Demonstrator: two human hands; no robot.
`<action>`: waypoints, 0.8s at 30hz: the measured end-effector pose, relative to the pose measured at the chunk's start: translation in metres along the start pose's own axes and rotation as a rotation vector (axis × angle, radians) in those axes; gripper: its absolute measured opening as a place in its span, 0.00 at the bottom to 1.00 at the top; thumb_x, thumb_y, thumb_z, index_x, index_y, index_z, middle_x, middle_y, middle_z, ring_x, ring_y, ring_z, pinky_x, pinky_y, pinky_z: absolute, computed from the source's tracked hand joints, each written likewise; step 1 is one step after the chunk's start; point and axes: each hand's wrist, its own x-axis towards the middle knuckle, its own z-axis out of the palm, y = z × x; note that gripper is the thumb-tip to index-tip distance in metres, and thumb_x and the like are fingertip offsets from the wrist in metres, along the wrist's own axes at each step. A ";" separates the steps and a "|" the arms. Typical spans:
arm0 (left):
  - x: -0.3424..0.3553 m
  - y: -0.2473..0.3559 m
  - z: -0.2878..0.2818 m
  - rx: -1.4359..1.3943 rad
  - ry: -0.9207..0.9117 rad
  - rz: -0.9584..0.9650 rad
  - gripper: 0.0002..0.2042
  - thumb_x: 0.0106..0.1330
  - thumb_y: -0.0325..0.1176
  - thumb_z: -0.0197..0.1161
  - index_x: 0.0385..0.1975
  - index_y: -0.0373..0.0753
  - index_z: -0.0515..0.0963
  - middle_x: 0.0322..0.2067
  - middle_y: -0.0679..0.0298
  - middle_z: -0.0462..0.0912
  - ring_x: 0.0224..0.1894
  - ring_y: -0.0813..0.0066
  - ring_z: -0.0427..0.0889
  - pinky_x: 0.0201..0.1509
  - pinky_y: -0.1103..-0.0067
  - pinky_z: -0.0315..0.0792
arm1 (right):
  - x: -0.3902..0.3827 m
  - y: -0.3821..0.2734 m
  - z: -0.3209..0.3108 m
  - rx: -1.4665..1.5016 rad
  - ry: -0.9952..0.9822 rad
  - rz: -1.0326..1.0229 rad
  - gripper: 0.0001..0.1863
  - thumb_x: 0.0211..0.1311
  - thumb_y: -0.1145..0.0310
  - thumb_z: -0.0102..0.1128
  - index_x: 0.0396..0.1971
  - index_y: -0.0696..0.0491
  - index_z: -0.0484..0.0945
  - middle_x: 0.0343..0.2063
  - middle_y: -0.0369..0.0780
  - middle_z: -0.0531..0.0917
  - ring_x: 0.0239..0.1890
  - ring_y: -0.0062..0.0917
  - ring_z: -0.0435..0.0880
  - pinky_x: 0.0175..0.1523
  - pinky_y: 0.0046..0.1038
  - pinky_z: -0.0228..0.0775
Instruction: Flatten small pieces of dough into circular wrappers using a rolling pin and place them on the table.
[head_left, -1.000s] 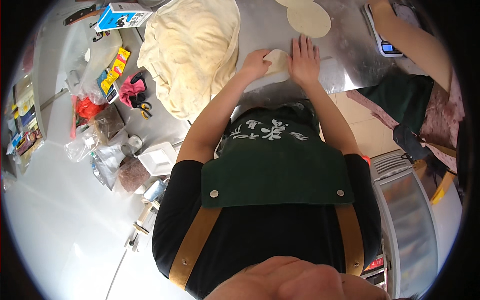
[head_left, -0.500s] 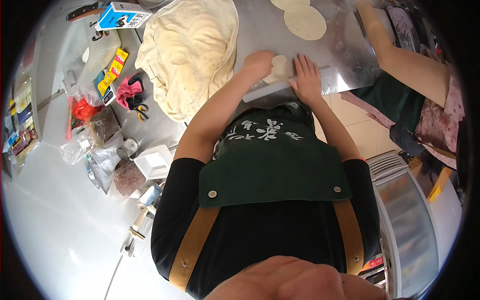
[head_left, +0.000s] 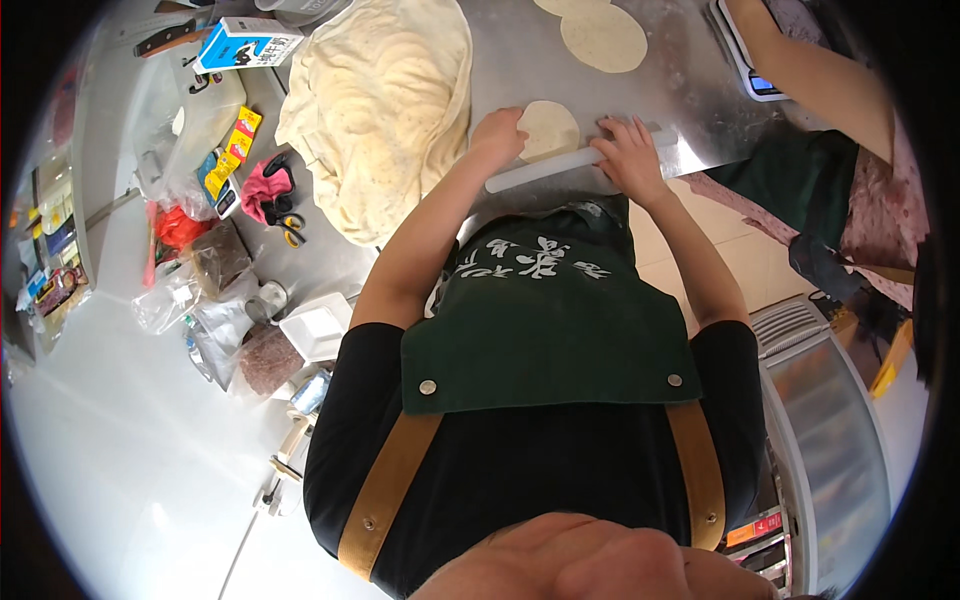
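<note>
Both hands at a pale dough disc and a rolling pin

The dough disc [head_left: 551, 125] lies flat on the steel counter [head_left: 690, 85], in the upper middle of the frame. Just below it, the pale rolling pin [head_left: 535, 174] runs at a slant, its left end lower than its right. The left hand [head_left: 500, 136] is at the disc's left edge with its fingers curled in; its own back hides the fingertips, so I cannot tell whether they pinch the dough or only touch it. The right hand [head_left: 628, 160] lies over the right part of the pin, palm down, fingers loosely spread and not wrapped around it.

Near the top edge of the frame, right of centre, a larger flat round [head_left: 604, 40] lies beside another that is cut off by the edge. Left of the left hand, a big creased cream mound [head_left: 375, 115] fills much of the upper middle. Further left are a blue and white carton [head_left: 245, 45], a pink cloth [head_left: 262, 195] and scissors [head_left: 292, 230] with black and yellow handles. At the upper right, a co-worker's forearm [head_left: 835, 90] reaches in over a scale [head_left: 765, 87] with a lit blue display.
</note>
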 end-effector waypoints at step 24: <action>0.030 0.007 -0.002 0.034 -0.021 0.115 0.15 0.51 0.37 0.61 0.37 0.36 0.77 0.35 0.54 0.80 0.39 0.57 0.78 0.42 0.71 0.71 | 0.067 -0.020 0.038 -0.201 0.273 0.365 0.28 0.55 0.58 0.50 0.54 0.56 0.63 0.56 0.48 0.65 0.59 0.41 0.62 0.60 0.48 0.50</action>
